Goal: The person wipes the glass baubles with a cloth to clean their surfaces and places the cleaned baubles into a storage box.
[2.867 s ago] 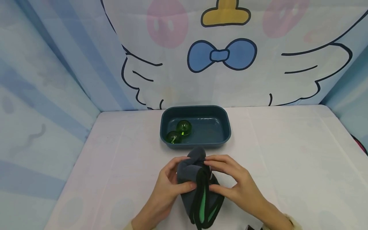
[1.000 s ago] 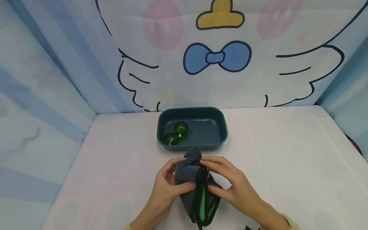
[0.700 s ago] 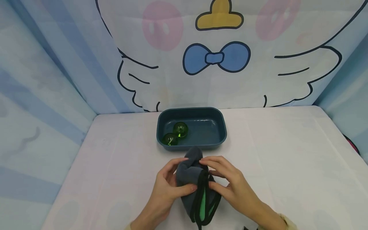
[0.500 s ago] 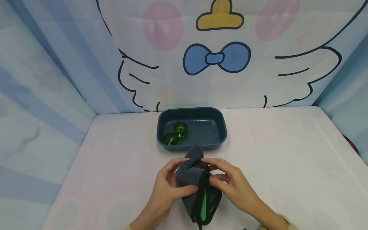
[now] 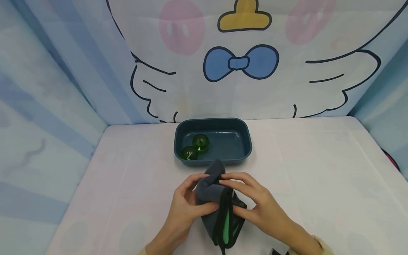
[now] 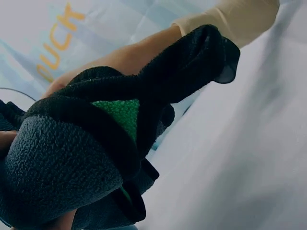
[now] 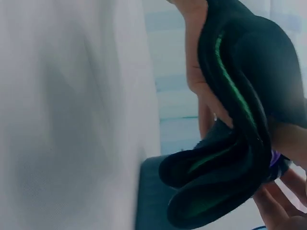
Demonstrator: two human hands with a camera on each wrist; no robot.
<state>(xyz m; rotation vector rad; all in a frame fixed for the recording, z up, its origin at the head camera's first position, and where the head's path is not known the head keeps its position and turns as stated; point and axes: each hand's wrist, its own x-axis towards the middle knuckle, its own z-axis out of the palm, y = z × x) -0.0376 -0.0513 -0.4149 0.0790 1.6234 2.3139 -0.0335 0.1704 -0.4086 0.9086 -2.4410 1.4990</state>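
Both hands hold a folded dark grey-blue cloth [image 5: 210, 193] with black edging and a green inner side; its fleecy surface shows in the left wrist view. My left hand [image 5: 182, 209] grips the left side, its thumb pressed on the front. On the other side, my right hand [image 5: 259, 202] holds the folds between thumb and longer fingers. A small purple bit [image 7: 275, 158] peeks out beside the folds in the right wrist view. The cloth's rounded top overlaps the near rim of a dark teal tub [image 5: 242, 159] in the head view. Part of the left fingers is hidden behind the cloth.
Two clear green balls [image 5: 200, 142] lie at the left inside the tub. A pale tablecloth [image 5: 318, 170] covers the table, with a printed curtain [image 5: 191, 92] behind. A small dark object [image 5: 275, 251] lies by the right wrist at the bottom edge.
The right fingers have spread and straightened somewhat along the cloth, and the right thumb has slid lower. The left hand keeps its grip. The tub and balls stay in place.
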